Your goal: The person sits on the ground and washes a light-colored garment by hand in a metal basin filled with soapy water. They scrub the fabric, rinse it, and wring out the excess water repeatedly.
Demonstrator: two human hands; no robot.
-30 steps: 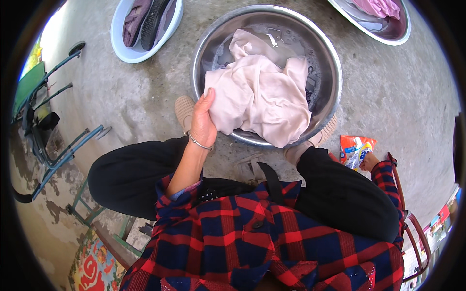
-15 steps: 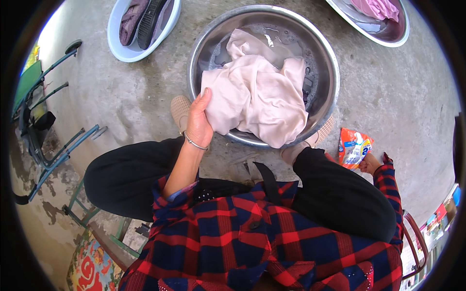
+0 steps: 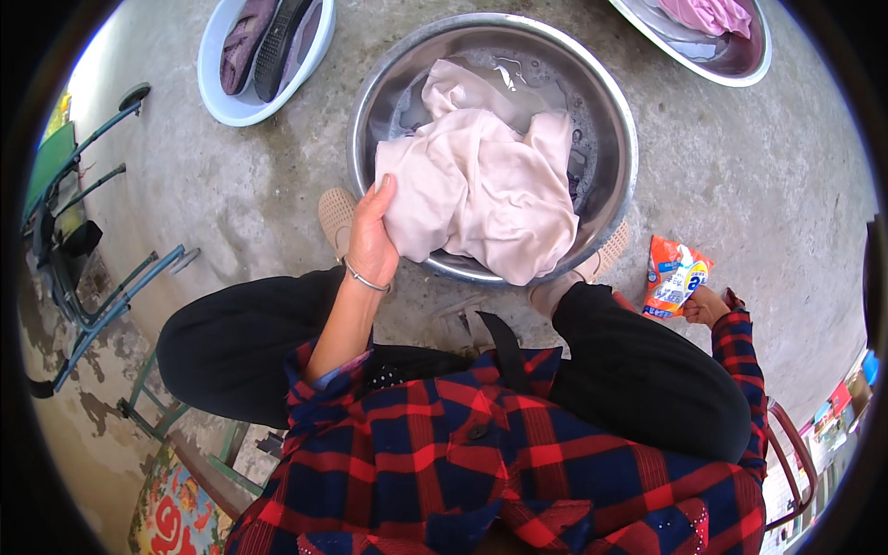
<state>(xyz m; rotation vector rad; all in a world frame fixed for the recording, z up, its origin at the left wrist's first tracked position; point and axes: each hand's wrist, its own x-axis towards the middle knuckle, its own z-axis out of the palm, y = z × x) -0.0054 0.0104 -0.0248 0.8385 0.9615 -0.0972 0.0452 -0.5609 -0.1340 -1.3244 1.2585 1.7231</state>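
A wide metal basin [image 3: 612, 111] with soapy water stands on the ground in front of me. Pale pink cloth [image 3: 499, 185] lies bunched in it, its near part draped over the front rim. My left hand [image 3: 375, 239], a bangle at the wrist, grips the cloth's left edge, thumb on top and fingers hidden beneath. Low on the right, beside my knee, my right hand [image 3: 707, 306] holds an orange detergent bag [image 3: 677, 277] by its lower end. The bag is crumpled and tilted. Darker fabric shows in the water at the basin's right side, partly covered.
A light blue tub [image 3: 242, 113] with purple-and-black shoes sits at the far left. Another metal basin [image 3: 754, 65] with pink cloth stands at the far right. A folding metal frame [image 3: 102, 305] is at the left, and a dark red chair frame [image 3: 797, 453] at the lower right.
The whole view has shifted slightly, with the basins and tub a little further left. My left hand keeps its grip on the cloth, and my right hand still holds the bag.
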